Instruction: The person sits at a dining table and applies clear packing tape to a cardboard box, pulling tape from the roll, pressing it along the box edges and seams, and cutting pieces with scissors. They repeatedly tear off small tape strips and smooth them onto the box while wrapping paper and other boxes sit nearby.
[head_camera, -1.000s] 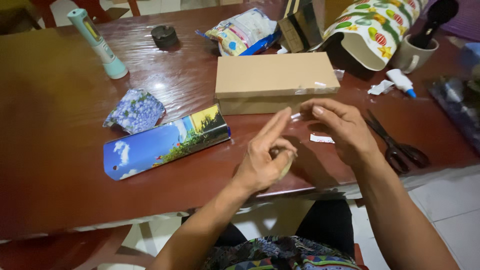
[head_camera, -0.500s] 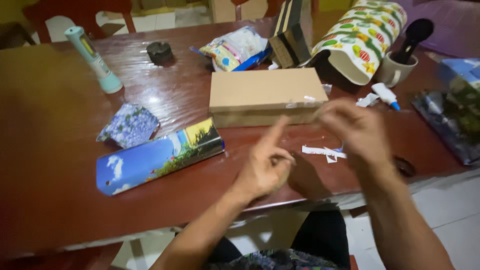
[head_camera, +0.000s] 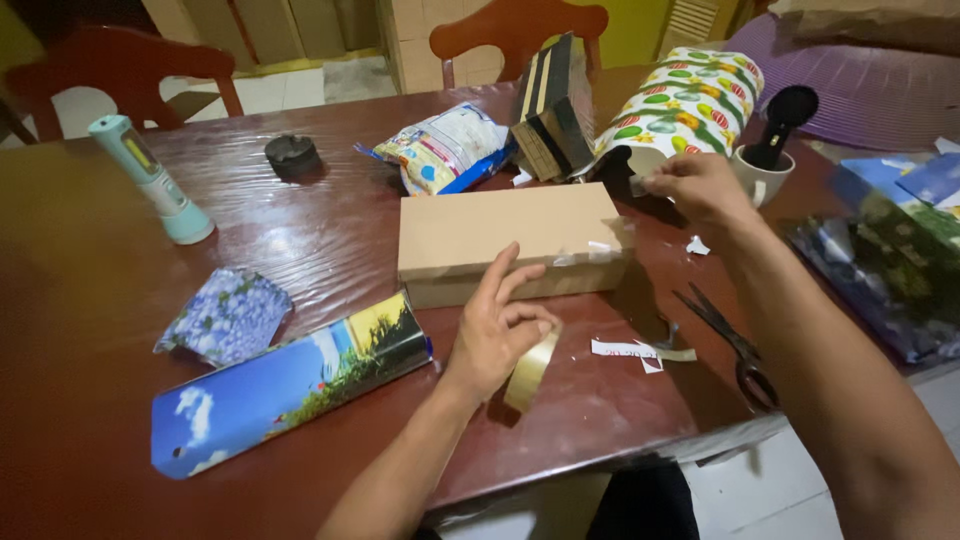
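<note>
From the head view, everything sits around a plain brown cardboard box (head_camera: 510, 240) lying flat near the middle of the dark red tabletop (head_camera: 70, 300).

The left hand (head_camera: 497, 335) rests just in front of the box, its thumb and curled fingers closed around a roll of clear tape (head_camera: 530, 368) standing on edge on the tabletop, while the forefinger points up toward the box's front wall. The right hand (head_camera: 700, 188) hovers just past the box's right end, fingertips pinched together on what looks like a small strip of tape; the strip itself is too small to make out surely.

In front of the box's right corner lie white paper scraps (head_camera: 630, 350), and black scissors (head_camera: 735, 345) lie further right of them. To the left front of the box lies a rolled sheet of sky-and-flower wrapping paper (head_camera: 285, 385), with a crumpled blue floral piece (head_camera: 225, 315) beside it. Behind the box sit a snack bag (head_camera: 445, 148) and a fruit-patterned roll (head_camera: 685, 100). A pale green flashlight (head_camera: 150, 180) lies well to the left.
</note>
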